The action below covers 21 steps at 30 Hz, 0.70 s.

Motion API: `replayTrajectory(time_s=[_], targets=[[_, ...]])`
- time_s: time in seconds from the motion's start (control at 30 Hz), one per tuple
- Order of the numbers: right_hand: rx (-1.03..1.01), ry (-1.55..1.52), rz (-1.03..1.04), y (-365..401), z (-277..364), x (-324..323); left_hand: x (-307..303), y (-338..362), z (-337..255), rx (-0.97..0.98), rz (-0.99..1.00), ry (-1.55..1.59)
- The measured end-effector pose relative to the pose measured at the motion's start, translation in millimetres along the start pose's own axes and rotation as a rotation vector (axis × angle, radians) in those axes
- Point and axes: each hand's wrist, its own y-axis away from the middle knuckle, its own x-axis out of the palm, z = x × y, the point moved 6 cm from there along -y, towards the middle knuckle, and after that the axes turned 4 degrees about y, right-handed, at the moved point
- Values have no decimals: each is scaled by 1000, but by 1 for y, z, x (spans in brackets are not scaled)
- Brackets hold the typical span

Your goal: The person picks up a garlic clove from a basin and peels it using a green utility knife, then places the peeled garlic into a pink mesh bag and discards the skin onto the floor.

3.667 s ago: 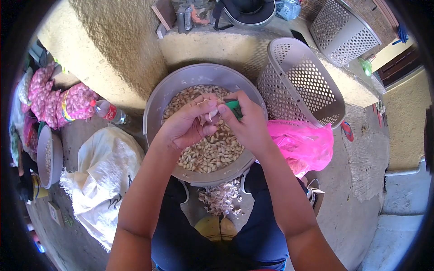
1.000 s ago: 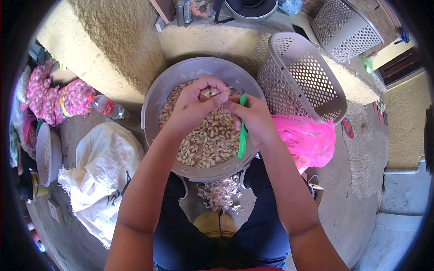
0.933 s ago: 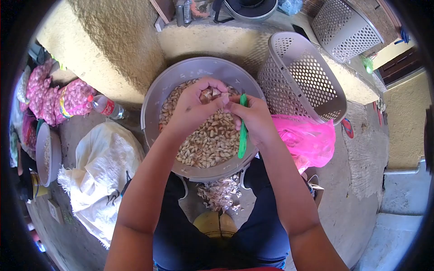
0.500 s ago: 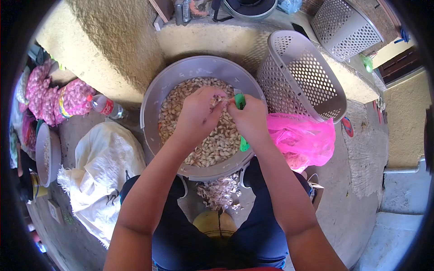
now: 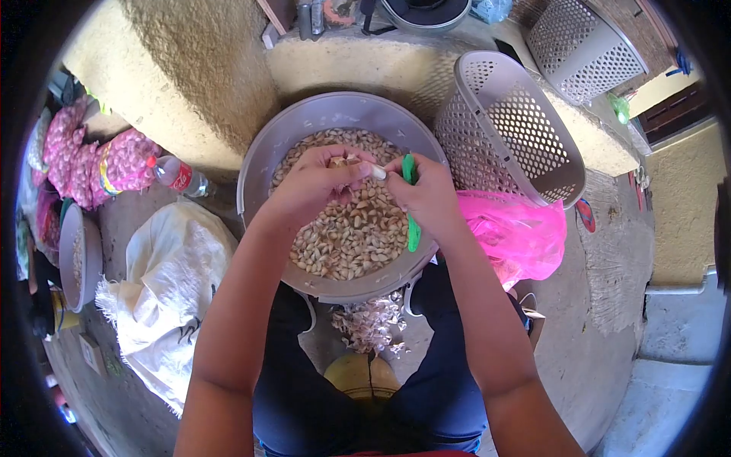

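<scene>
Both hands are over a wide grey basin [image 5: 263, 152] of garlic cloves [image 5: 346, 247]. Between my fingertips is a white peeled clove [image 5: 378, 172]. My left hand [image 5: 324, 179] has its fingers closed on the clove's left end, and brownish garlic skin or cloves show in its curled fingers. My right hand [image 5: 422, 190] is wrapped round a green-handled knife [image 5: 413, 228], its thumb and finger at the clove's right end. The knife's blade is hidden.
A perforated grey basket [image 5: 487, 145] and a pink plastic bag [image 5: 525, 236] are right of the basin. Garlic peels [image 5: 369, 324] lie below it. At left are a white sack [image 5: 171, 266], a bottle [image 5: 181, 178] and net bags of garlic [image 5: 126, 164].
The white clove now shows between my fingertips. My left hand has shifted slightly left and turned, and my right hand has moved a little right with the knife.
</scene>
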Motion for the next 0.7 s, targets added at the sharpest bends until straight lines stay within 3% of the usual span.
replayTrajectory(time_s=[0.07, 0.2, 0.37, 0.6, 0.7], targets=[[41, -64, 15, 1, 2, 2, -1, -2, 10, -86, 125, 234], [101, -38, 17, 1, 0, 5, 1, -3, 18, -125, 190, 324], [163, -259, 21, 1, -1, 6, 7, -2, 19, -109, 252, 417], [183, -400, 72, 2, -1, 2, 5, -5, 12, -74, 135, 336], [195, -199, 85, 8, 15, -1, 0, -9, 13, -50, 103, 329]])
